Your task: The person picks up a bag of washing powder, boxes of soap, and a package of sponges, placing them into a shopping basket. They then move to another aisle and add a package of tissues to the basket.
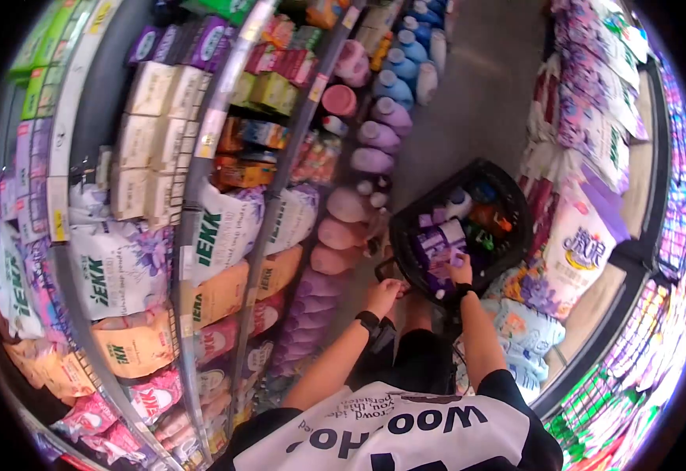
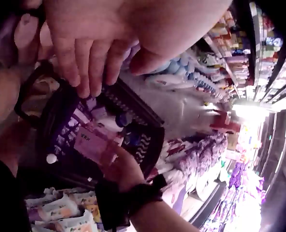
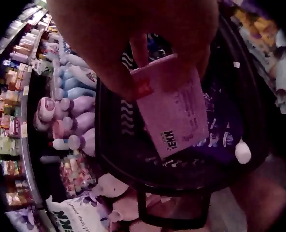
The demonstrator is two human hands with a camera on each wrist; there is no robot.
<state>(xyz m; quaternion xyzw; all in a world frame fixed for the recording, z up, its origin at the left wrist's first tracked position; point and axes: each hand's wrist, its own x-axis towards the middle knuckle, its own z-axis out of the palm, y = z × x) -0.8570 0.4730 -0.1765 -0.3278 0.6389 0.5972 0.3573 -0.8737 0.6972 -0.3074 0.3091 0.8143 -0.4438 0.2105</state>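
A black shopping basket (image 1: pixel 406 206) stands low in front of the person. My right hand (image 1: pixel 460 272) is inside it, gripping a small flat-sided box (image 3: pixel 174 118) by its upper end. The box looks pinkish-white in the right wrist view, with dark IEKK lettering at its lower end. Several purple packs (image 1: pixel 437 231) lie in the basket, beside a white bottle (image 1: pixel 459 202) and green and orange goods. My left hand (image 2: pixel 94 46) hovers by the basket's near-left side, fingers loosely extended, holding nothing. The basket's handle (image 3: pixel 174 224) hangs at its near end.
Tall shelves on the left hold boxes (image 1: pixel 150 94) and bags (image 1: pixel 119 271). Purple and blue bottles (image 1: pixel 394 86) line the floor along them. Large detergent bags (image 1: pixel 582 235) are stacked close on the right. A grey aisle floor (image 1: pixel 484 78) runs ahead.
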